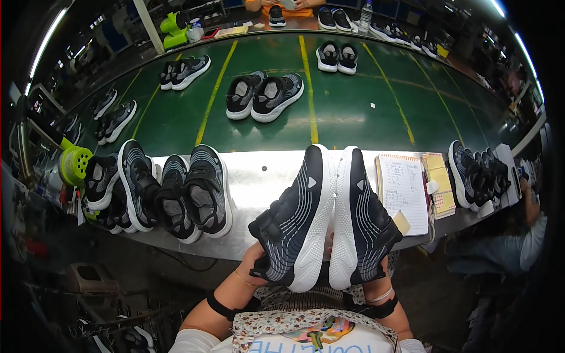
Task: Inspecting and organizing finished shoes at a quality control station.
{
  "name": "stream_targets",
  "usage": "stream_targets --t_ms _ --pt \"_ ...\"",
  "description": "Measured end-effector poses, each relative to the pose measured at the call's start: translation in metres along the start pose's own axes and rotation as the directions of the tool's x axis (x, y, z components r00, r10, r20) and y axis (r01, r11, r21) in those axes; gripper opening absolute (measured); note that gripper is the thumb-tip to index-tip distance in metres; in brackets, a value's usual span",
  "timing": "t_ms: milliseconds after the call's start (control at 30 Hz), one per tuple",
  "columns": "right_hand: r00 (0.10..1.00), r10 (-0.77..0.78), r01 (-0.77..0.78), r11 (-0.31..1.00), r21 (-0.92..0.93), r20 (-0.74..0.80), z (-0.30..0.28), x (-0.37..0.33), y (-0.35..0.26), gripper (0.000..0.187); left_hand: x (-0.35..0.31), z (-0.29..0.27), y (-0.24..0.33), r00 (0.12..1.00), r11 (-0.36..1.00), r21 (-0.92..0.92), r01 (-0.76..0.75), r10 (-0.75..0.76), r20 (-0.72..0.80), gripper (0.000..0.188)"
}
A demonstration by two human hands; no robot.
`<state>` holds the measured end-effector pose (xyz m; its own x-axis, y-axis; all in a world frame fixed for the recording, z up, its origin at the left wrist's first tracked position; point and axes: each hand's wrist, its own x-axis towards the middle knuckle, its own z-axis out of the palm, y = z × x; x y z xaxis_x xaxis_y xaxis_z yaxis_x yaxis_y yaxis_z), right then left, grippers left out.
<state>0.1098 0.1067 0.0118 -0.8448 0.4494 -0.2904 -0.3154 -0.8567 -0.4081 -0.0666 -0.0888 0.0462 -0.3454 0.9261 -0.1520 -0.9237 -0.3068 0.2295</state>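
A pair of black sneakers with white soles and thin white curved stripes is held up in front of me, toes pointing away and soles turned toward each other. My left hand (253,257) is closed around the heel end of the left sneaker (292,206). Around the heel of the right sneaker (363,217), my right hand (378,283) is closed too. Most of my fingers are hidden behind the shoes. The two soles are nearly touching along the middle. Both sneakers hang over the near edge of the metal tabletop (253,176).
More striped sneakers (207,191) crowd the left of the tabletop beside a lime-green spool (76,166). On the right lie an open notebook (403,191) and other sneakers (465,176). Beyond, a green conveyor belt (365,126) carries several pairs; a person in orange (268,5) sits across.
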Motion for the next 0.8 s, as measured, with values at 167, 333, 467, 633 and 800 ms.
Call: stream_targets --t_ms 167,333,467,633,800 --pt "0.999 -0.029 0.035 0.971 -0.236 0.025 0.011 0.001 0.000 0.047 0.003 0.002 0.003 0.998 0.998 0.001 0.061 -0.061 -0.008 0.036" --pt "0.983 -0.124 0.164 0.922 -0.350 0.135 0.076 -0.002 0.008 0.046 0.007 -0.096 0.005 0.992 0.994 0.003 0.109 -0.109 -0.061 0.035" --pt "0.974 -0.204 0.224 0.781 -0.583 0.100 0.085 0.012 -0.021 0.049 -0.034 0.025 0.071 0.923 0.967 -0.168 -0.193 0.237 0.302 0.052" --pt "0.925 -0.380 0.109 0.285 -0.952 -0.008 0.119 0.007 -0.037 0.050 -0.148 0.026 0.144 0.532 0.530 0.060 -0.846 0.847 0.020 0.051" --pt "0.969 -0.245 0.076 0.239 -0.968 0.016 0.122 0.008 -0.032 0.053 -0.260 -0.006 0.246 0.250 0.238 0.238 -0.942 0.968 0.021 0.040"
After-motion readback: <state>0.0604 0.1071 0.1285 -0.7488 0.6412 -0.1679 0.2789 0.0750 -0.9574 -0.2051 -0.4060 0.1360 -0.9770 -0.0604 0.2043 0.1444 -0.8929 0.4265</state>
